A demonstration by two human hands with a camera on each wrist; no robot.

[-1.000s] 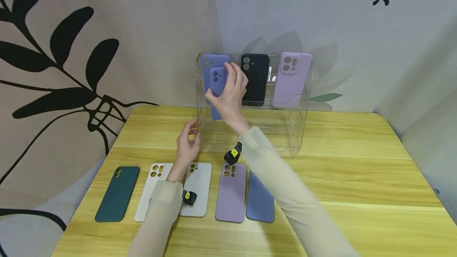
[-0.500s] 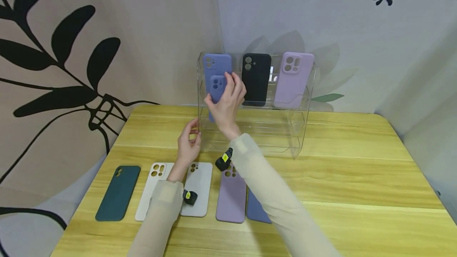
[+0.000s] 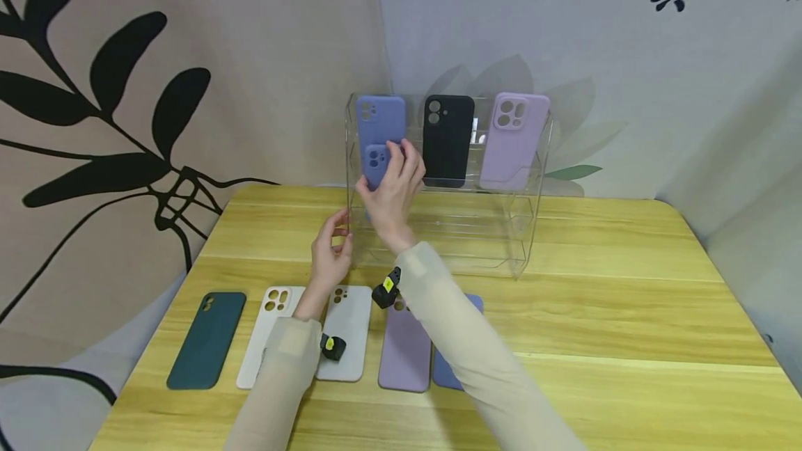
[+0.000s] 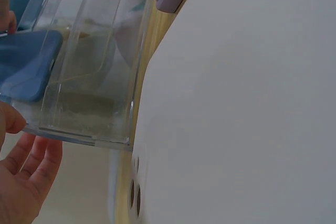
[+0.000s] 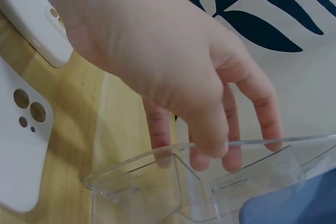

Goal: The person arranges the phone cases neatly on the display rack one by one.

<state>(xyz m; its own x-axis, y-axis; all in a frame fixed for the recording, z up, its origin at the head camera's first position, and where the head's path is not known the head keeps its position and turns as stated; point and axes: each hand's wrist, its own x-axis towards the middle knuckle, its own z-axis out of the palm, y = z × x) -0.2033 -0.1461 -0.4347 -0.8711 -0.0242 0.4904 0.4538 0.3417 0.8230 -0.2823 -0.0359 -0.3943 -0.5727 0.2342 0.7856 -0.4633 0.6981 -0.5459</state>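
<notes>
My right hand (image 3: 393, 204) pinches a blue phone case (image 3: 376, 165) between thumb and fingers. The case is upright, in front of another blue phone case (image 3: 382, 117) on the top tier of the clear stepped rack (image 3: 531, 214). Its lower end is hidden behind the hand in the head view. In the left wrist view the held case (image 4: 29, 66) lies against the clear plastic. My left hand (image 3: 328, 256) grips the rack's left side panel. The right wrist view shows that left hand (image 5: 163, 56) with its thumb in front of the panel and fingers behind.
A black case (image 3: 447, 138) and a lilac case (image 3: 514, 131) lean on the top tier. Along the table's front lie a dark green case (image 3: 207, 339), two white cases (image 3: 344, 339), a purple case (image 3: 404, 360) and a blue case (image 3: 446, 371), partly under my right arm.
My right hand has moved down and slightly left with the blue phone case, uncovering more of the blue case behind it. The left hand stays at the rack's side.
</notes>
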